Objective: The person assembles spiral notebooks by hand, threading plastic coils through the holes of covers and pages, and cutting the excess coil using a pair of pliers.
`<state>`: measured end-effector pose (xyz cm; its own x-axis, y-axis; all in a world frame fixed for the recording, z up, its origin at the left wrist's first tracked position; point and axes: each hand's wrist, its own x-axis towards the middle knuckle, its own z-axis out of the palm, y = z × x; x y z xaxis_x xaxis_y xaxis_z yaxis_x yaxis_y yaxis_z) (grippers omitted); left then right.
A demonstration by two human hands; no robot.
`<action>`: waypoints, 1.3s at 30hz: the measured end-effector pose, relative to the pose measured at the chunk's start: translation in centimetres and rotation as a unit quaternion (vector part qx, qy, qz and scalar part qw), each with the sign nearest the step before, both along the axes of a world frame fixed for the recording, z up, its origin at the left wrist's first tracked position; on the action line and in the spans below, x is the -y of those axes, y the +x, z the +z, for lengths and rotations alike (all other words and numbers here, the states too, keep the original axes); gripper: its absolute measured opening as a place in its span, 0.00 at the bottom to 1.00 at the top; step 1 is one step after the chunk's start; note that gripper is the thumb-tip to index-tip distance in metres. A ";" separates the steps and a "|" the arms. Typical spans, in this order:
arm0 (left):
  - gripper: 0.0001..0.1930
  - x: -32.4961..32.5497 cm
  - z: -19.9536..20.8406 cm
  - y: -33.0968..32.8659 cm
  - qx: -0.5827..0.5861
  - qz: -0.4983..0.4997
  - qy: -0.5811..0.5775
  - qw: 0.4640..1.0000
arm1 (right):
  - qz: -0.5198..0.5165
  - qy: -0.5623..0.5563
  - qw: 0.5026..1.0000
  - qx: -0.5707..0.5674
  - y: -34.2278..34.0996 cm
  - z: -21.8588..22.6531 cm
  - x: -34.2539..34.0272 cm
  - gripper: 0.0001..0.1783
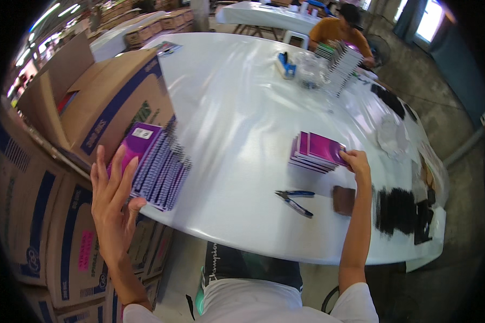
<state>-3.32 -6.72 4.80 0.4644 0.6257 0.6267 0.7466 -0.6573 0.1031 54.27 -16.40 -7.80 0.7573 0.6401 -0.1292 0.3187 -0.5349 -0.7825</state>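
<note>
My left hand (112,200) is raised with fingers spread, just left of a leaning row of purple spiral notebooks (157,159) at the table's left edge; it holds nothing. My right hand (357,163) rests its fingers on the right end of a small stack of purple notebooks (315,152) lying flat in the middle of the white table (237,102). Blue-handled pliers (295,200) lie near the front edge between my two arms. A brown flat piece (343,199) sits beside my right forearm.
Open cardboard boxes (99,102) stand left of the table, with more stacked below (48,226). Black bundles (401,210) lie at the right. A person in an orange shirt (339,29) sits at the far end behind a pile of notebooks (340,62).
</note>
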 end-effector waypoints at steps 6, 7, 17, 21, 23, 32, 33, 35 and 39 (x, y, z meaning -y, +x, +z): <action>0.28 2.2 -2.3 8.4 0.095 -0.159 -0.052 0.981 | -0.053 0.138 0.989 0.023 0.8 -0.3 2.4 0.09; 0.28 2.7 -2.8 9.2 0.095 -0.160 -0.070 0.980 | -0.029 0.194 0.979 -0.053 -2.4 1.5 2.0 0.06; 0.37 2.7 -8.8 20.8 0.012 -0.328 -0.685 0.651 | 0.266 0.307 0.892 0.198 -21.6 5.8 5.8 0.17; 0.35 5.4 -12.9 21.2 0.565 -0.393 -0.626 0.367 | 0.119 0.340 0.912 -0.195 -23.1 0.7 8.0 0.26; 0.34 6.5 -15.1 21.1 0.596 -0.402 -0.623 0.308 | 0.077 0.369 0.831 -0.409 -25.7 -0.6 8.0 0.22; 0.47 5.1 -10.2 16.9 0.003 -0.286 -0.134 0.949 | 0.166 0.259 0.951 0.040 -24.6 -6.3 9.0 0.10; 0.46 6.2 -9.5 18.3 -0.078 -0.310 -0.129 0.939 | 0.169 0.269 0.948 0.028 -24.8 -6.9 8.5 0.10; 0.42 6.8 -10.2 19.6 -0.174 -0.328 -0.124 0.920 | 0.176 0.244 0.954 -0.007 -24.6 -6.4 8.5 0.11; 0.31 5.8 -11.2 20.4 -0.244 -0.313 -0.251 0.883 | 0.189 0.254 0.946 0.065 -21.2 -3.8 9.6 0.14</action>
